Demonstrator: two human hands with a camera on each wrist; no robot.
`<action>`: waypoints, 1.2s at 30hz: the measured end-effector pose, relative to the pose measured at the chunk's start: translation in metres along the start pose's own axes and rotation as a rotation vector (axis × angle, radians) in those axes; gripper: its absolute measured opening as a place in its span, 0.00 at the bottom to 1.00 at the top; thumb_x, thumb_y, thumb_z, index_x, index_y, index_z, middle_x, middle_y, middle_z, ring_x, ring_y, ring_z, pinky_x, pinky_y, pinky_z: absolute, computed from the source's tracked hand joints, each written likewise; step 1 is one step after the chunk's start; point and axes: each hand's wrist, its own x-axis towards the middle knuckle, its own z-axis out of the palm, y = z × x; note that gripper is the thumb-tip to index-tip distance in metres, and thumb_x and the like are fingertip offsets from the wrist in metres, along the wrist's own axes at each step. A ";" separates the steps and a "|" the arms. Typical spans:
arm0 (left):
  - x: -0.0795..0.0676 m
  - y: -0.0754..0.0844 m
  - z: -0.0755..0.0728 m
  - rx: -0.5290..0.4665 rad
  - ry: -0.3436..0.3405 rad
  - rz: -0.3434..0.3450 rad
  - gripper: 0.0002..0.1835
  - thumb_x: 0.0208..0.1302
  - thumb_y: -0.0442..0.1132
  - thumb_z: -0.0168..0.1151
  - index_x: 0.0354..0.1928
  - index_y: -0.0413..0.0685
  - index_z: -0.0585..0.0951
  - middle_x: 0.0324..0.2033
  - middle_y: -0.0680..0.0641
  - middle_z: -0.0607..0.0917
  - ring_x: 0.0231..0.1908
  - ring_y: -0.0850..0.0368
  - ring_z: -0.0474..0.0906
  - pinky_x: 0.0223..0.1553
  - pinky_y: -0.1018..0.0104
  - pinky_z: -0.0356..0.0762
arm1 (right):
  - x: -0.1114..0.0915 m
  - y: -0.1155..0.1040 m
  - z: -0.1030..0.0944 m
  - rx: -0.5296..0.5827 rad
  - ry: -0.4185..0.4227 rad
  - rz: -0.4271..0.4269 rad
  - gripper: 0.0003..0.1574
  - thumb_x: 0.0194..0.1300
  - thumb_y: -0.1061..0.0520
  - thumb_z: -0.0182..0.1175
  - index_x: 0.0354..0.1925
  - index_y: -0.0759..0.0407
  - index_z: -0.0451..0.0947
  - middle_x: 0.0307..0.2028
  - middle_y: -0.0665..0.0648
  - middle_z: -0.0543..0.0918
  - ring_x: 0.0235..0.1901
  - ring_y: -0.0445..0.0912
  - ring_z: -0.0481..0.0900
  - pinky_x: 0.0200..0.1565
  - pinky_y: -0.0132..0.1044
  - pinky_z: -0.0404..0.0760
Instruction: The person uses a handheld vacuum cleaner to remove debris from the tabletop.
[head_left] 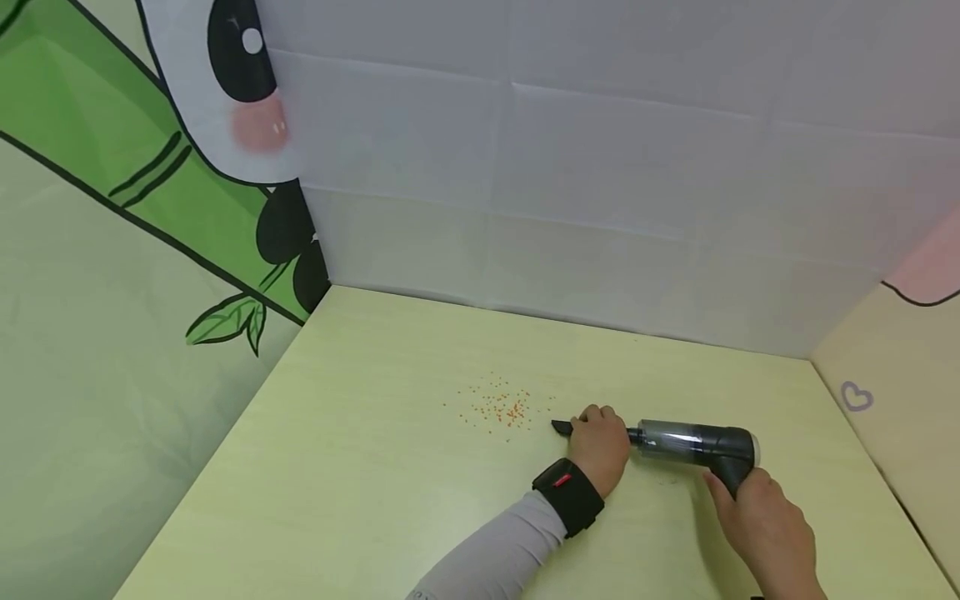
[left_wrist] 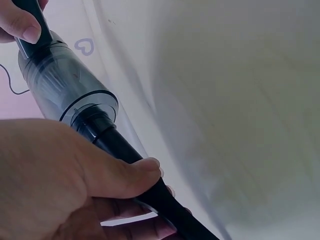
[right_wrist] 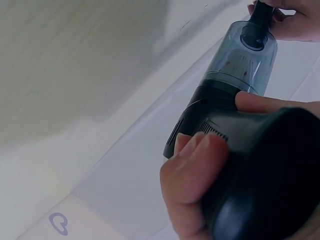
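Note:
A black handheld vacuum cleaner point(head_left: 678, 442) with a clear dust cup point(left_wrist: 70, 82) is held above the table between both hands. My left hand point(head_left: 600, 446) grips its slim black nozzle point(left_wrist: 132, 152), thumb on one side and fingers beneath. The handle is in my right hand point(head_left: 768, 525), whose fingers point(right_wrist: 192, 162) curl around it in the right wrist view. Left of the nozzle tip point(head_left: 561, 427), small orange crumbs point(head_left: 510, 408) lie scattered on the table, apart from the tip.
The pale yellow table point(head_left: 360, 467) meets a whitish panel point(head_left: 570, 183) at the back. A wall with a green cartoon print point(head_left: 187, 192) stands on the left. On the right wall is a drawn purple heart point(head_left: 857, 397).

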 end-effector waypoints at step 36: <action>0.029 -0.010 0.003 -0.028 -0.011 -0.001 0.15 0.66 0.53 0.52 0.48 0.57 0.78 0.39 0.50 0.76 0.42 0.54 0.74 0.45 0.64 0.78 | 0.032 -0.008 -0.002 -0.011 0.048 -0.041 0.44 0.63 0.29 0.43 0.27 0.72 0.63 0.18 0.62 0.69 0.14 0.52 0.66 0.11 0.43 0.66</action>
